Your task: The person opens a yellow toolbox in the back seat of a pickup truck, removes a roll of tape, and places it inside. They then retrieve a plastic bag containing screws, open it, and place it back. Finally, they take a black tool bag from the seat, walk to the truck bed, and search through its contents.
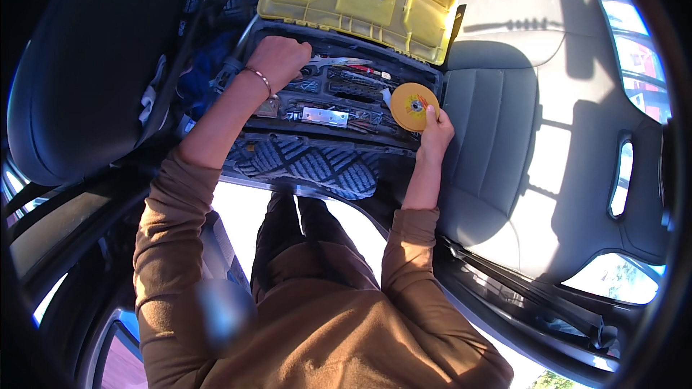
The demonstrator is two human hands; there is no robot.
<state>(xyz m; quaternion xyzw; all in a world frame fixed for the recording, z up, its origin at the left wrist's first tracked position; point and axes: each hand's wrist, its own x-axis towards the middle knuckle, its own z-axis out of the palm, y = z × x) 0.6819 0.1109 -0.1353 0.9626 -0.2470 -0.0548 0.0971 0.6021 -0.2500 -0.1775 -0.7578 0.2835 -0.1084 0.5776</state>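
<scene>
In my right hand (437,133) is a flat, round, yellow-orange disc (405,117), like a roll or spool, with a printed centre. My thumb lies on its face, and a small white tab (387,96) shows at its left edge. It is over the right end of an open dark toolbox (393,145). My left hand (280,59) is closed above the box's left part, beside a long silvery tool (339,62); what its fingers hold, if anything, is hidden. A metal hinge-like plate (324,116) lies in the near compartment among loose small parts.
The toolbox's yellow lid (360,0) stands open at the far side. A grey car seat (490,130) is to the right, a dark seat back (86,65) to the left. A patterned mat (310,166) lies at the near side, by the door sill.
</scene>
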